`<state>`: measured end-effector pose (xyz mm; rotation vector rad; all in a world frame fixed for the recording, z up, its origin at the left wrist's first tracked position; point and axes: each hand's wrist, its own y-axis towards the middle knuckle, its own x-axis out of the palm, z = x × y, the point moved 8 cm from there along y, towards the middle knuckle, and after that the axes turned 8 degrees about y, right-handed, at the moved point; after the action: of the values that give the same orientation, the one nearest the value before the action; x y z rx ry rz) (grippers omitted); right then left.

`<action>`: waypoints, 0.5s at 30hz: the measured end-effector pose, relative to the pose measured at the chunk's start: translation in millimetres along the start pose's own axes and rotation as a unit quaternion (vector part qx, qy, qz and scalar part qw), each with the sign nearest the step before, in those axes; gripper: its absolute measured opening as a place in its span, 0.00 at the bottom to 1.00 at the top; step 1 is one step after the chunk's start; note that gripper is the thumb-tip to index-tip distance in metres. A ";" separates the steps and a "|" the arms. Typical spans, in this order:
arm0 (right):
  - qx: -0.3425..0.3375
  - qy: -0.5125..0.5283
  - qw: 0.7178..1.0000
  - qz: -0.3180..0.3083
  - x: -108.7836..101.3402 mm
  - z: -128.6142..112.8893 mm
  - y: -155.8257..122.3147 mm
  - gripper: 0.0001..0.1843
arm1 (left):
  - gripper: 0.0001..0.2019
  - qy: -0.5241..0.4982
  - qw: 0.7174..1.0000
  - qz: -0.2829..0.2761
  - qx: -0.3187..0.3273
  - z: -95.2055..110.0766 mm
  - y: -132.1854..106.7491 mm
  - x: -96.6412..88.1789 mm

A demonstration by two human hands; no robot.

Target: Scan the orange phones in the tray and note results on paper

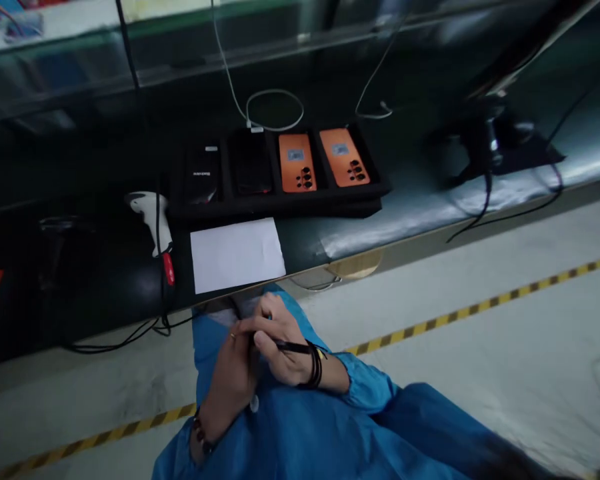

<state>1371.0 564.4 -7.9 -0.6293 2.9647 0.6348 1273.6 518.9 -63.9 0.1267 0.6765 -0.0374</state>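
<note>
Hands meet over our lap: right hand (280, 343) pinches a thin black pen (294, 347) near its tip; light, stiff, slippery. Left hand (233, 377) curls beside it, contents unclear.

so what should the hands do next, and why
Probably lift the right hand with its pen up to the white sheet on the bench edge. Both hands sit low over the blue lap, the left hand against the right, while the sheet lies bare in front of the tray of phones.
</note>
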 end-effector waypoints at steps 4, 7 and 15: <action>0.053 0.159 0.986 -0.021 -10.8 1.9 -2.9 0.29 | 0.17 -0.083 0.978 -0.185 -0.053 3.8 -5.5 12.4; 0.066 0.224 0.972 0.014 -19.4 -9.2 0.9 0.29 | 0.20 -0.125 0.942 -0.264 -0.166 -2.8 -9.8 10.5; 0.065 0.265 0.962 0.027 -21.7 -27.3 27.5 0.33 | 0.35 -0.343 0.779 -0.452 -0.266 34.6 3.6 20.1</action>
<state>1381.0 584.6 30.4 -0.8180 3.4862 0.3005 1311.1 518.2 -49.4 -0.7533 -0.0672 -0.7842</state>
